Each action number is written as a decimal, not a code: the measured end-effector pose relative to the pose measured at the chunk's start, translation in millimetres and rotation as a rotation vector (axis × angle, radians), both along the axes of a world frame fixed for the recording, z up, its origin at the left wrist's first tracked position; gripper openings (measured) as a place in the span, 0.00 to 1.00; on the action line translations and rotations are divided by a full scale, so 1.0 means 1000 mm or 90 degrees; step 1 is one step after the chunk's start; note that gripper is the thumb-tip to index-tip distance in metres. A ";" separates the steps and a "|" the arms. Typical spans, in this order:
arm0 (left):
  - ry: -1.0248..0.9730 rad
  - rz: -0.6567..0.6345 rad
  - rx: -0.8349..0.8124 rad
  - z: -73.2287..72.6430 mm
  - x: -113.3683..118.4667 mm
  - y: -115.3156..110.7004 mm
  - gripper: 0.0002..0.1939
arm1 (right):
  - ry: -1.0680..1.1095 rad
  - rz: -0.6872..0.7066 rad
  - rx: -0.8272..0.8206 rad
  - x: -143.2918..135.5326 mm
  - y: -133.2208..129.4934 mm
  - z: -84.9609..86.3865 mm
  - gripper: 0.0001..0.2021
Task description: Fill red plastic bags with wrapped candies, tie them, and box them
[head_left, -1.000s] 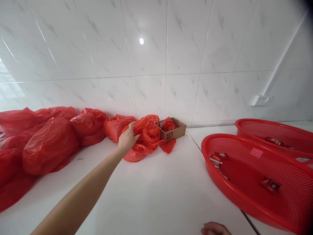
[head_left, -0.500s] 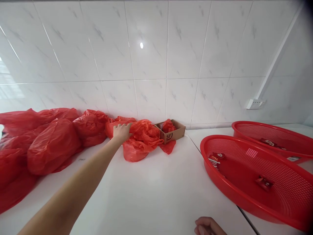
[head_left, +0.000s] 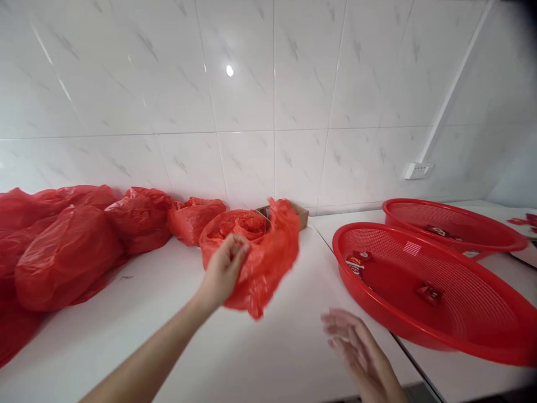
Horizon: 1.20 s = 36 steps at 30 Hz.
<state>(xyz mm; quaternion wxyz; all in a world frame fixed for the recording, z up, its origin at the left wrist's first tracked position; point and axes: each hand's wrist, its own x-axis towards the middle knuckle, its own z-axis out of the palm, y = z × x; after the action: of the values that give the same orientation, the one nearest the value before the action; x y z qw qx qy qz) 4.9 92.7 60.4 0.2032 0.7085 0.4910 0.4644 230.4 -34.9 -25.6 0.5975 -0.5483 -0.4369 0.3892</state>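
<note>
My left hand (head_left: 229, 266) is closed on the edge of a thin red plastic bag (head_left: 272, 257), which hangs loose and slightly blurred over the white table (head_left: 235, 358). Behind it, an open red bag (head_left: 212, 232) with more crumpled red plastic inside stands on the table. To the right, my right hand (head_left: 361, 347) is raised over the table's front part, fingers apart, touching nothing. A cardboard box (head_left: 302, 217) by the wall is partly hidden by the held bag.
Filled red bags (head_left: 71, 257) line the left side, with another (head_left: 195, 218) nearer the middle. Two red perforated baskets (head_left: 394, 280) (head_left: 453, 215) holding small red packets (head_left: 428, 292) stand at the right. A tiled wall runs behind.
My left hand has lifted a red bag off the pile and drawn it nearer. My right hand has come further into view and opened. The view has shifted slightly to the right.
</note>
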 end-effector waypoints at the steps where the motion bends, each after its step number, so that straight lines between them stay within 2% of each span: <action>1: -0.058 -0.077 -0.069 -0.015 0.012 -0.015 0.11 | 0.021 0.008 0.031 -0.004 0.003 0.010 0.27; 3: -0.134 -0.192 -0.192 -0.040 0.030 -0.039 0.12 | 0.057 0.056 0.077 -0.010 0.011 0.024 0.30; 5: -0.163 -0.224 -0.251 -0.056 0.037 -0.053 0.13 | 0.063 0.128 0.092 -0.011 0.019 0.028 0.25; 7: -0.200 -0.150 -0.230 -0.063 0.031 -0.056 0.14 | 0.048 0.143 0.096 -0.004 0.024 0.023 0.16; 9: -0.280 -0.028 -0.190 -0.065 0.017 -0.050 0.16 | 0.048 0.074 0.110 0.008 0.026 0.014 0.13; 11: -0.357 0.049 -0.182 -0.067 0.000 -0.042 0.18 | 0.065 -0.007 0.127 0.021 0.024 0.007 0.12; 13: -0.371 0.052 -0.209 -0.069 -0.014 -0.035 0.18 | 0.069 -0.029 0.141 0.030 0.022 0.006 0.11; 15: -0.324 0.045 -0.207 -0.069 -0.022 -0.033 0.18 | 0.051 -0.029 0.152 0.033 0.020 0.011 0.10; 17: -0.259 0.071 -0.144 -0.064 -0.024 -0.036 0.18 | 0.016 -0.043 0.173 0.032 0.019 0.017 0.09; 20: -0.154 0.124 0.051 -0.050 -0.015 -0.052 0.13 | -0.048 -0.047 0.208 0.025 0.016 0.024 0.08; 22: -0.047 0.064 0.169 -0.041 -0.003 -0.066 0.14 | -0.086 -0.017 0.217 0.020 0.013 0.025 0.06; 24: 0.072 -0.048 0.221 -0.037 0.011 -0.077 0.23 | -0.135 0.030 0.227 0.014 0.008 0.025 0.05; 26: 0.144 -0.128 0.177 -0.036 0.022 -0.082 0.30 | -0.211 0.077 0.255 0.011 0.004 0.025 0.05; 27: 0.146 -0.146 0.121 -0.036 0.025 -0.082 0.27 | -0.254 0.094 0.272 0.011 0.003 0.025 0.06; 29: 0.106 -0.162 -0.041 -0.033 0.029 -0.081 0.15 | -0.310 0.096 0.294 0.015 0.007 0.024 0.06; 31: 0.028 -0.181 -0.207 -0.028 0.029 -0.079 0.04 | -0.309 0.064 0.288 0.023 0.017 0.022 0.06; 33: -0.058 -0.197 -0.319 -0.024 0.028 -0.078 0.11 | -0.283 0.017 0.262 0.030 0.026 0.021 0.04; 36: -0.181 -0.163 -0.384 -0.023 0.030 -0.076 0.18 | -0.263 -0.068 0.268 0.027 0.024 0.030 0.05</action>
<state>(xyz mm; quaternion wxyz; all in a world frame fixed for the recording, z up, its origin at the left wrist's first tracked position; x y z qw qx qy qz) 34.4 16.2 37.1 0.5259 0.6005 0.4801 0.3636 257.2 -10.6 4.2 0.6164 -0.5020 -0.5908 0.1380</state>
